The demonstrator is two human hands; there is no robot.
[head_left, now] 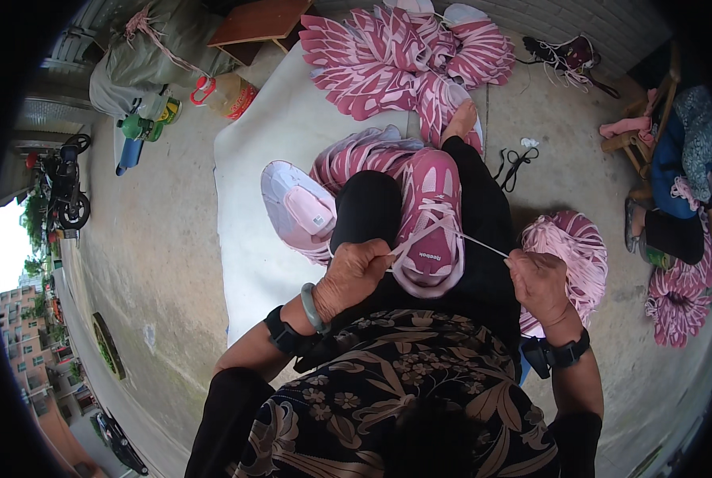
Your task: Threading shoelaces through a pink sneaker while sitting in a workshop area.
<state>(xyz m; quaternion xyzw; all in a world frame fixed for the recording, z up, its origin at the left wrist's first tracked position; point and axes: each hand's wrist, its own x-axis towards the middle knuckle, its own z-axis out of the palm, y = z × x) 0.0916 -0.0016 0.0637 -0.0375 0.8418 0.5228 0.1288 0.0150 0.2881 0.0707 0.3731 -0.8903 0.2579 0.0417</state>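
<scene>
A pink shoe upper point(434, 179) lies across my lap between my black-trousered legs, its toe pointing away from me. Pale pink shoelace point(483, 244) is threaded through its eyelets, with both ends drawn out sideways. My left hand point(354, 275) is closed round one end, just left of the upper's collar. The other end stretches taut to my right hand point(539, 285), pinched in the fingers. Beside my left knee, a row of nested uppers point(298, 209) shows a pale lining. Just past my right hand sits a round bundle of pink uppers and laces point(567, 259).
Fanned stacks of pink uppers point(364, 60) lie on a white sheet point(248, 183) ahead. Bottles point(232, 94) and a wooden stool point(260, 22) stand far left. Black cord point(519, 167) lies on the concrete. At right, another person's leg point(674, 237) shows near a chair and more uppers point(682, 303).
</scene>
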